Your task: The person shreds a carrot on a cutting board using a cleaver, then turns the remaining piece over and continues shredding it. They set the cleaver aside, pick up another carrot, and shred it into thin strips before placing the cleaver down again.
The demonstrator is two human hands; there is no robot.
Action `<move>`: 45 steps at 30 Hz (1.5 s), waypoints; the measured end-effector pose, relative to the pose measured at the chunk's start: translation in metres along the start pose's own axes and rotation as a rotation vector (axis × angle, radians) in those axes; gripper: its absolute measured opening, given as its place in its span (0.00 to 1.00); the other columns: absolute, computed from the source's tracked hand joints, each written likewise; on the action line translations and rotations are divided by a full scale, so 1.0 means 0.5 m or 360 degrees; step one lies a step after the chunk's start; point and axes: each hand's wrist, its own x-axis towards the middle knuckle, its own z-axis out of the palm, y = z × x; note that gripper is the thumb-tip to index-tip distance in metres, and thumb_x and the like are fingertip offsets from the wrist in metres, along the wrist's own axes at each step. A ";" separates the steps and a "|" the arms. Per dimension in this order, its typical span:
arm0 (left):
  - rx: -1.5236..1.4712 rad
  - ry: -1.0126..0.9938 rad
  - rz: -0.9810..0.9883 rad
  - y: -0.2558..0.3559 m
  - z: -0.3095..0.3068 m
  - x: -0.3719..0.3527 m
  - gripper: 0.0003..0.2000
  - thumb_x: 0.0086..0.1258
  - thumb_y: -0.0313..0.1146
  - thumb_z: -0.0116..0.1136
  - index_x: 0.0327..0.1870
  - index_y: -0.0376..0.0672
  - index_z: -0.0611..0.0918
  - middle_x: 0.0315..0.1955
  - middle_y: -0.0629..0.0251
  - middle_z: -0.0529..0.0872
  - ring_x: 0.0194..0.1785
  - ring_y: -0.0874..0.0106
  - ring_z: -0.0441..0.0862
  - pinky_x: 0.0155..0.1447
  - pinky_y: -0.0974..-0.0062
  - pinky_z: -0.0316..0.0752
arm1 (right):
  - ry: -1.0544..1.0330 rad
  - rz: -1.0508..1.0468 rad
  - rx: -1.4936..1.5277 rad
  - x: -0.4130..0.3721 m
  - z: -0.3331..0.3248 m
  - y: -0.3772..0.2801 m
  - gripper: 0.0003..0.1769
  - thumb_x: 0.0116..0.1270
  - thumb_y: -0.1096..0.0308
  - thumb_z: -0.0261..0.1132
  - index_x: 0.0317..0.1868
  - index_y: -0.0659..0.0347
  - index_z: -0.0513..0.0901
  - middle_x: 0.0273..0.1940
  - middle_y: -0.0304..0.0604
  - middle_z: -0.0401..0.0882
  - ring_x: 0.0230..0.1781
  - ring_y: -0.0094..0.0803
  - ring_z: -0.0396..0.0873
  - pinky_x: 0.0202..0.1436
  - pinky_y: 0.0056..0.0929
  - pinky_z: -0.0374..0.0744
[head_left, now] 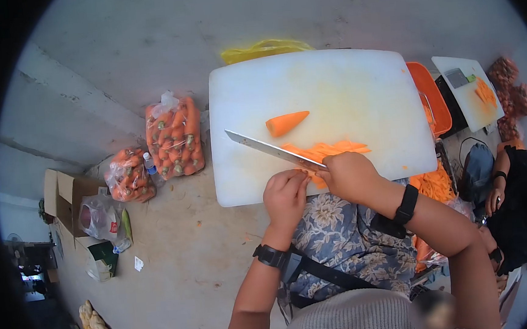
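Note:
My right hand is closed round the handle of a knife, whose broad blade points up and left across the white cutting board. Close beside the blade, my left hand has its fingers curled and pressed down on carrot pieces near the board's front edge. Sliced carrot strips lie along the far side of the blade. Farther back on the board rests a cut piece of carrot, its pointed end to the right. The knife handle is mostly hidden in my right hand.
Clear bags of whole carrots stand on the floor at left, near a cardboard box. An orange basin and a heap of shredded carrot are at right. Beyond, another person sits near a second board.

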 end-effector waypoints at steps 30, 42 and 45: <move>-0.0043 0.0019 0.0026 0.001 0.004 -0.003 0.03 0.55 0.24 0.67 0.30 0.41 0.85 0.30 0.65 0.83 0.37 0.64 0.80 0.42 0.68 0.75 | 0.0028 -0.0002 -0.0004 -0.031 -0.001 0.011 0.15 0.66 0.60 0.62 0.29 0.64 0.82 0.22 0.54 0.80 0.25 0.51 0.81 0.30 0.46 0.78; 0.0031 0.0056 0.0007 0.001 0.008 -0.006 0.02 0.56 0.26 0.66 0.29 0.41 0.84 0.30 0.64 0.83 0.38 0.61 0.79 0.42 0.66 0.75 | -0.0049 0.0045 -0.0163 -0.102 -0.057 0.019 0.15 0.65 0.61 0.63 0.28 0.65 0.82 0.22 0.55 0.80 0.25 0.51 0.81 0.31 0.45 0.79; 0.0009 0.0065 0.0033 0.001 0.007 -0.006 0.02 0.56 0.25 0.66 0.29 0.41 0.84 0.30 0.65 0.83 0.38 0.62 0.79 0.42 0.66 0.75 | -0.0150 0.0049 -0.0246 -0.104 -0.058 0.019 0.12 0.64 0.63 0.63 0.28 0.64 0.82 0.23 0.54 0.81 0.26 0.50 0.82 0.32 0.44 0.80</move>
